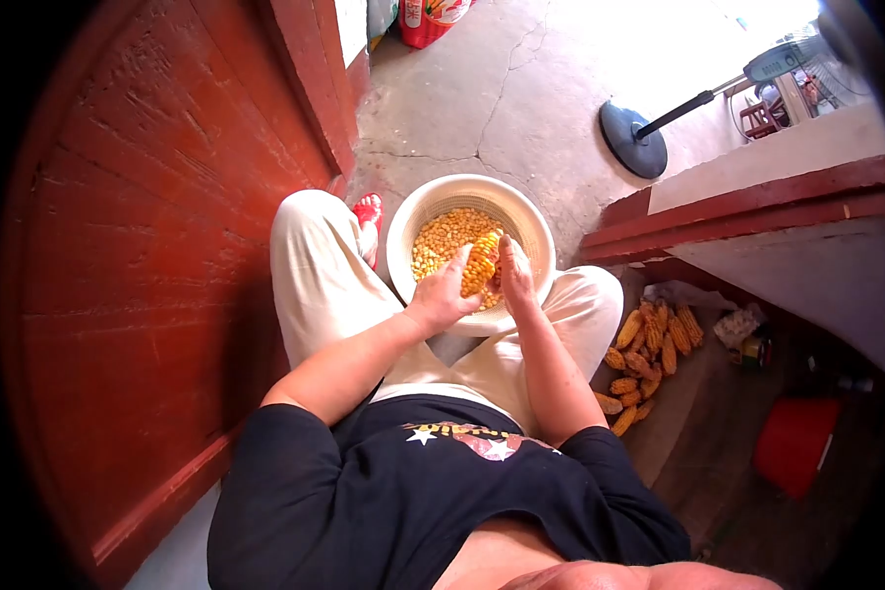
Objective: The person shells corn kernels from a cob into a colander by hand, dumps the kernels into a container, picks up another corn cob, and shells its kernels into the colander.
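A pale round basin stands between my knees, with loose yellow kernels over its bottom. Above the kernels, my left hand is closed around the left side of a corn cob. My right hand presses against the cob's other side, its fingers close together and partly hidden. Reddish patches show beside the yellow rows near my right hand; whether they belong to the same cob is too small to tell.
A pile of corn cobs lies on the floor at the right, near a red object. A red wooden door stands at the left. The black base of a fan is beyond the basin, right of a cracked floor.
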`<action>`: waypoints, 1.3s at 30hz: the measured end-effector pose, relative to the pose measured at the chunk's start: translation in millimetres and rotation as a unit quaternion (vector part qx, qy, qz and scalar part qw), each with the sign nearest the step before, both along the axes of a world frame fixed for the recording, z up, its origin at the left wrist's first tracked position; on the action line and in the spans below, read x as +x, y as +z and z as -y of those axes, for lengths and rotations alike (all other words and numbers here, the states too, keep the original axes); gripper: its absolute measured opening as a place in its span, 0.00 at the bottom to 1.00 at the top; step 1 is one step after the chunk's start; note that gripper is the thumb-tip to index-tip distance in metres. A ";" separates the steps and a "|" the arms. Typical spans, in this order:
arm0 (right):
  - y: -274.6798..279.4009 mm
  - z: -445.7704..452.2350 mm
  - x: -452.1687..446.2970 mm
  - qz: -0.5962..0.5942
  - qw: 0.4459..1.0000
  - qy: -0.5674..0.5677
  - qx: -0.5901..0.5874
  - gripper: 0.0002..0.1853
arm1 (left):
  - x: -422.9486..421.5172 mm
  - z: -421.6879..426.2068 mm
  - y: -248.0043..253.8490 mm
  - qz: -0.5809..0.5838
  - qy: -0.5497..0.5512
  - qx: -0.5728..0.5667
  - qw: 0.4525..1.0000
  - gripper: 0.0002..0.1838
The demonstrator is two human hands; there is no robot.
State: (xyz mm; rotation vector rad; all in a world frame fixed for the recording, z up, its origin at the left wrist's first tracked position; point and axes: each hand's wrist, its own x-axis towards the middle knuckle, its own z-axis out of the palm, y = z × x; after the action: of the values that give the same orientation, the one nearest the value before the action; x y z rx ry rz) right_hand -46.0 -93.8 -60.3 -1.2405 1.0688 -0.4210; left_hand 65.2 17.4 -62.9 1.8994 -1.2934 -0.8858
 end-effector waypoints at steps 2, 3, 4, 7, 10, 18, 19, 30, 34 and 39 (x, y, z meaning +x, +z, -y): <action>-49.0 6.5 -2.5 -0.067 0.892 0.034 -0.446 0.23 | -8.2 -1.5 11.0 0.029 -0.015 0.015 0.999 0.46; -50.4 5.0 -0.5 -0.068 0.895 0.043 -0.440 0.22 | -11.9 -1.7 14.9 0.038 -0.021 0.033 0.998 0.46; -44.3 2.6 2.3 -0.070 0.897 0.051 -0.433 0.22 | -14.7 -2.6 16.7 0.047 -0.026 0.052 0.997 0.46; -20.5 -0.2 4.4 -0.117 0.950 0.041 -0.286 0.21 | -14.9 -2.4 -12.6 0.011 -0.003 -0.010 1.000 0.47; -14.8 4.7 1.4 -0.083 0.948 0.077 -0.298 0.20 | -9.2 -4.7 -18.5 -0.072 -0.003 -0.027 0.997 0.48; -19.4 10.3 -8.3 0.108 0.988 -0.044 0.100 0.23 | -5.4 -9.0 -0.1 0.030 -0.011 -0.039 0.999 0.46; -6.5 9.9 -6.6 0.053 0.994 -0.016 0.098 0.23 | -5.8 -8.7 4.8 0.073 -0.030 -0.019 0.997 0.47; -38.4 16.7 -6.5 -0.032 0.968 0.031 -0.249 0.23 | -6.2 -4.7 -23.7 -0.147 -0.040 -0.066 0.986 0.47; -23.0 13.5 -11.9 -0.002 1.000 0.010 0.029 0.17 | -1.6 -7.9 -0.3 0.020 -0.048 -0.032 0.998 0.45; -42.9 -3.7 -3.4 -0.063 0.969 0.019 -0.239 0.17 | -18.5 -7.2 -1.4 0.196 -0.055 0.001 0.979 0.44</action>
State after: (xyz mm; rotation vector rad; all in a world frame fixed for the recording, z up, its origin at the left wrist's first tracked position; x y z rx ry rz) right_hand -49.4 -90.0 -103.2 -1.7311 1.0833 -0.5982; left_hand 46.7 24.6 -64.3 2.0916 -1.6395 -0.5789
